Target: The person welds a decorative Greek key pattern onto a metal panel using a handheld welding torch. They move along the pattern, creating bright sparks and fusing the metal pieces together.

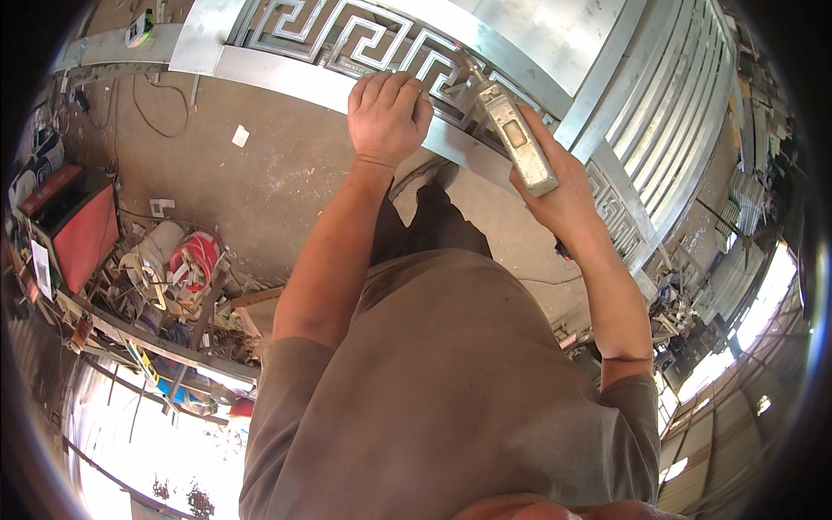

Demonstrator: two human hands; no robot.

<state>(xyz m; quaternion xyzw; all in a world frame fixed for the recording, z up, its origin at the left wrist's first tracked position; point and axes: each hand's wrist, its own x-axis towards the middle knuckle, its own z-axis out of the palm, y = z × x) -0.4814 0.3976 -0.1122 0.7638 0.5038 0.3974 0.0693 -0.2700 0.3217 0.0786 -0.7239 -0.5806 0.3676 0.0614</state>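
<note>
A large metal gate frame [286, 74] with a key-pattern band [347, 35] stands in front of me. My left hand [387, 114] rests on the frame's rail, fingers curled over the edge of the patterned band. My right hand [562, 195] grips a dusty grey tool [517, 137] with a blocky body, its tip pointing at the pattern just right of my left hand. The tool's tip is partly hidden against the metal. Vertical bars [672, 113] of the gate run off to the right.
A dusty concrete floor [260, 173] lies below the gate, with a cable [156, 113] and scraps on it. A cluttered bench with a red box [87, 238], tools and rags [195, 260] stands at the left. Stacked metal profiles [737, 251] fill the right side.
</note>
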